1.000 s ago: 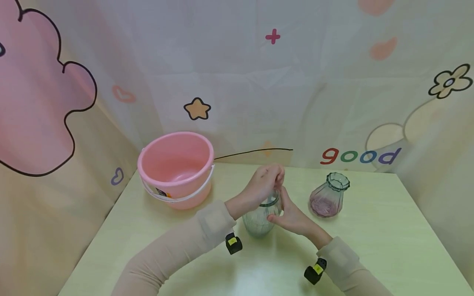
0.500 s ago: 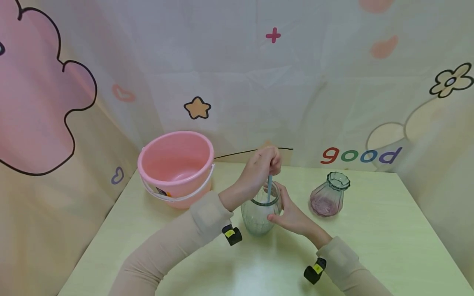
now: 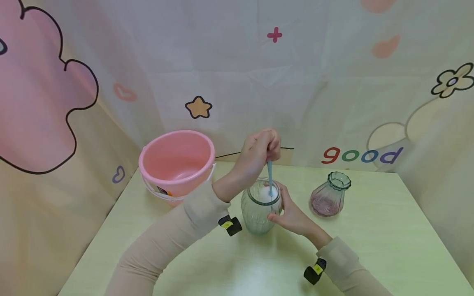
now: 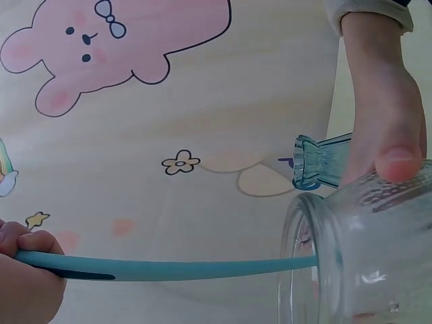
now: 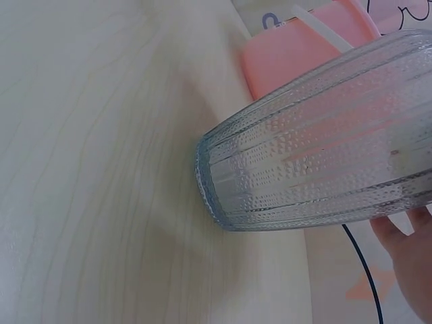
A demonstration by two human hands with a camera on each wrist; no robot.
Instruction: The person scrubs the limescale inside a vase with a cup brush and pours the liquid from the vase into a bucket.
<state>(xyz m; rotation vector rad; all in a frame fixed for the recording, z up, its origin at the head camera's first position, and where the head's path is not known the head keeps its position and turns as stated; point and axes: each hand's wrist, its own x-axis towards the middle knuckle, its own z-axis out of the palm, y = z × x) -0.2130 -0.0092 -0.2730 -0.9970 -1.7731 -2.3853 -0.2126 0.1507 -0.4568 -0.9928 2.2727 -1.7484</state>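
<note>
A clear, ribbed glass vase (image 3: pixel 255 220) stands upright on the table, and my right hand (image 3: pixel 290 211) grips its right side near the top. Above its mouth my left hand (image 3: pixel 263 144) holds the light blue handle of a bottle brush (image 3: pixel 270 174), which points down into the vase. The brush's rounded white head shows inside, just below the rim. In the left wrist view the blue handle (image 4: pixel 182 268) runs from my curled fingers into the opening. From the right wrist, the vase's textured wall (image 5: pixel 304 148) shows with fingertips (image 5: pixel 385 229) against it.
A pink bucket (image 3: pixel 148 164) with a white handle stands at the back left, partly behind my left forearm. To the right sits a smaller faceted glass vase (image 3: pixel 327 201), purple at its base and green at its neck. A printed cloth (image 3: pixel 237 82) hangs behind the table.
My left hand has risen from the vase's mouth, drawing the brush upward so its handle and white head show. My right hand keeps the same hold on the vase.
</note>
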